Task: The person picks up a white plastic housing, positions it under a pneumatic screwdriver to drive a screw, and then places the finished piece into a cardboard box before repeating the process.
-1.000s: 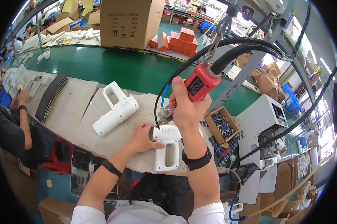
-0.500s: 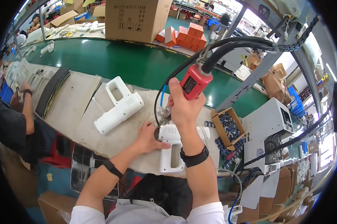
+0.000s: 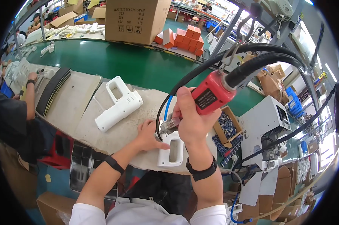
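Note:
My right hand (image 3: 195, 122) is wrapped round a red powered screwdriver (image 3: 210, 93) hanging from a hook, with a thick black cable at its top. Its lower end, with a blue air tube (image 3: 167, 108), is down at a white gun-shaped plastic housing (image 3: 170, 163) on the bench in front of me. My left hand (image 3: 148, 135) grips this housing at its left side, thumb lying over the handle. Part of the housing is hidden under my hands, and so is the tool's tip. A similar white housing (image 3: 120, 109) lies farther left, untouched.
A cardboard box of small blue-and-silver parts (image 3: 226, 125) stands right of my hand, beside a white machine (image 3: 261, 123). Beyond the bench runs a green conveyor belt (image 3: 113, 56). Black padded sheets (image 3: 53, 92) lie at left, near a co-worker's arm (image 3: 30, 95). A large carton (image 3: 135, 20) stands behind.
My right hand and the red screwdriver have moved right and nearer to me, the tool's lower end now over the housing. The held housing has shifted slightly toward the left.

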